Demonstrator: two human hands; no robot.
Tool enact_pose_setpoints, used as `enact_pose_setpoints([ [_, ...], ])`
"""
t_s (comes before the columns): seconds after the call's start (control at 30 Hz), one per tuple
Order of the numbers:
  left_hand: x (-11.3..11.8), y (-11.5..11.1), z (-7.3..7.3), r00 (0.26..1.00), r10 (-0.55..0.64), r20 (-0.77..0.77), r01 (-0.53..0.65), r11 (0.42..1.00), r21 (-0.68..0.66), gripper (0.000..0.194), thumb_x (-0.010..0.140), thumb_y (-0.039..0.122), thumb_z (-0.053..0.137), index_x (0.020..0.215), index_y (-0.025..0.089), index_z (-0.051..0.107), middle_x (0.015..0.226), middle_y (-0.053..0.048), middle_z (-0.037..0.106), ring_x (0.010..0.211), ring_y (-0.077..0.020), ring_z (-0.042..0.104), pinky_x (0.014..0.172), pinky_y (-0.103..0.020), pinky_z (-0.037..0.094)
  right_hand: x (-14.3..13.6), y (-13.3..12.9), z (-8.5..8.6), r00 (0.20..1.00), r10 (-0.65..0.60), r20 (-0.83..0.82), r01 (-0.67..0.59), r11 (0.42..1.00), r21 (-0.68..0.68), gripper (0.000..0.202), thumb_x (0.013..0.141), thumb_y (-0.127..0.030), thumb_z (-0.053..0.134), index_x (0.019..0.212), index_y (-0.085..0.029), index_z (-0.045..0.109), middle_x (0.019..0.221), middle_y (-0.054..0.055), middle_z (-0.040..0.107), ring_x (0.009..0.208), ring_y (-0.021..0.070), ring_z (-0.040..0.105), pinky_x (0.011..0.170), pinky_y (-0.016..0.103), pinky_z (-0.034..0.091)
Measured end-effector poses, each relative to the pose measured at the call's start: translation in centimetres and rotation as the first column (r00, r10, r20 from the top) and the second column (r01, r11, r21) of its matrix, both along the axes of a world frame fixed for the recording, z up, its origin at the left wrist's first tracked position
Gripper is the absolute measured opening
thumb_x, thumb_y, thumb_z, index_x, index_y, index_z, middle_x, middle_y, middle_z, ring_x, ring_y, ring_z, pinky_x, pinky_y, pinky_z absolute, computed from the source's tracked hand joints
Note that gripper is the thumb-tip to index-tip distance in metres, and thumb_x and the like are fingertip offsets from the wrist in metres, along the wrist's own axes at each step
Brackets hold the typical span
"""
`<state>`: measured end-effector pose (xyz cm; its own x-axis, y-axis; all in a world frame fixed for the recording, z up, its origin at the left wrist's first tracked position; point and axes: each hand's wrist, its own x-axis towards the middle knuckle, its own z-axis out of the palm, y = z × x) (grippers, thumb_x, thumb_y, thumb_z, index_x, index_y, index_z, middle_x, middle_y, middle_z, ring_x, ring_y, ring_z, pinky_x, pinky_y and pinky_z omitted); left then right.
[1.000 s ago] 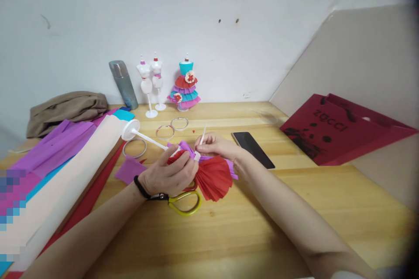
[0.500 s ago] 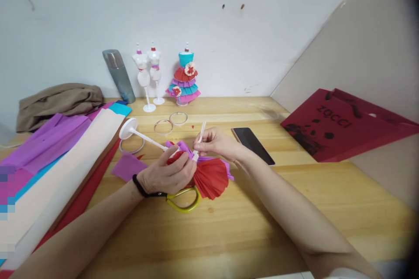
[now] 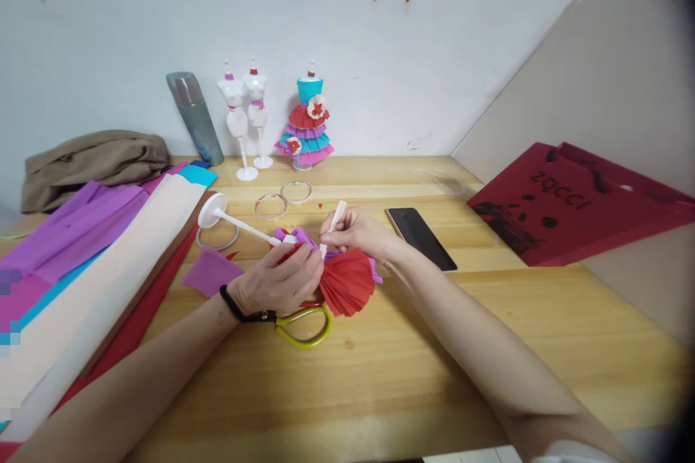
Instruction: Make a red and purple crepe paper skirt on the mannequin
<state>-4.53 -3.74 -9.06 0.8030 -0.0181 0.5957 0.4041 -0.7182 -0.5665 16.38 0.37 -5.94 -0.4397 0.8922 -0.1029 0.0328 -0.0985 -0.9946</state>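
My left hand point(image 3: 285, 278) is closed around a small white dress form point(image 3: 247, 224), tipped on its side with its round base up to the left. Pleated red paper point(image 3: 350, 283) fans out from it to the right, and purple paper point(image 3: 298, 235) shows behind my fingers. Between the thumb and fingers of my right hand point(image 3: 352, 231) is a narrow pale strip point(image 3: 337, 215), its lower end close to the form. What the left fingers cover is hidden. Scissors with yellow handles point(image 3: 305, 327) lie just below my left hand.
Stacked coloured paper sheets point(image 3: 108, 268) lie at the left beside a brown cloth point(image 3: 98, 163). A flask point(image 3: 196, 119), two white dress forms point(image 3: 239, 119) and one dressed form point(image 3: 309, 123) stand at the back. A phone point(image 3: 422, 239), wire rings point(image 3: 296, 192) and a red bag point(image 3: 570, 210) are around.
The red pleated paper and the form have turned slightly in my left hand. The pale strip leans a little more to the right. The view has shifted slightly.
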Motion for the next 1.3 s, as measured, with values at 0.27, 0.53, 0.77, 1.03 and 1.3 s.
enact_pose_setpoints([
  [0.27,0.1,0.1,0.1,1.0,0.0,0.008,0.0,1.0,-0.007,0.021,0.09,0.014,0.05,0.102,0.009,0.067,0.111,-0.012,0.07,0.103,-0.0214,0.062,0.092,-0.038,0.048,0.5,0.4,-0.3,0.997,-0.06,-0.041,0.06,0.998,-0.01,0.027,0.047,-0.027,0.086,0.063,-0.016,0.066,0.052,-0.004,0.06,0.045,0.0061,0.046,0.045,0.021,0.034],
  [0.53,0.0,0.2,0.2,0.998,0.017,-0.056,-0.016,1.0,0.02,0.015,0.09,0.019,0.055,0.096,0.013,0.067,0.11,-0.008,0.071,0.1,-0.0203,0.063,0.086,-0.035,0.048,0.8,0.7,-1.5,0.998,-0.028,-0.052,0.026,0.999,-0.021,0.026,0.052,-0.027,0.084,0.065,-0.015,0.066,0.05,-0.005,0.055,0.044,0.0055,0.044,0.044,0.02,0.032],
  [0.77,0.4,0.3,0.5,0.993,0.005,-0.12,-0.006,1.0,-0.004,0.009,0.091,0.019,0.055,0.088,0.014,0.063,0.103,-0.007,0.073,0.092,-0.0182,0.065,0.085,-0.034,0.048,0.6,0.5,-1.4,1.0,-0.013,-0.009,0.013,1.0,-0.009,0.027,0.053,-0.029,0.084,0.067,-0.015,0.066,0.051,-0.005,0.056,0.045,0.0053,0.042,0.045,0.021,0.029],
  [1.03,0.4,0.4,0.5,0.992,0.005,-0.13,-0.011,0.999,-0.043,0.007,0.09,0.015,0.055,0.091,0.013,0.061,0.102,-0.008,0.072,0.091,-0.0189,0.065,0.084,-0.036,0.048,1.0,1.0,-2.2,0.998,-0.052,0.027,0.053,0.998,-0.031,0.027,0.053,-0.029,0.083,0.067,-0.015,0.066,0.051,-0.005,0.056,0.045,0.0053,0.042,0.044,0.021,0.029],
  [1.3,0.7,0.6,0.6,0.988,0.026,-0.152,-0.036,0.997,-0.062,0.011,0.092,0.012,0.05,0.092,0.013,0.062,0.098,-0.008,0.072,0.088,-0.0177,0.063,0.089,-0.037,0.048,0.4,0.3,-1.6,0.999,-0.047,-0.008,0.046,0.997,-0.066,0.027,0.048,-0.027,0.087,0.064,-0.016,0.067,0.057,-0.002,0.064,0.054,0.0096,0.056,0.054,0.023,0.043],
])
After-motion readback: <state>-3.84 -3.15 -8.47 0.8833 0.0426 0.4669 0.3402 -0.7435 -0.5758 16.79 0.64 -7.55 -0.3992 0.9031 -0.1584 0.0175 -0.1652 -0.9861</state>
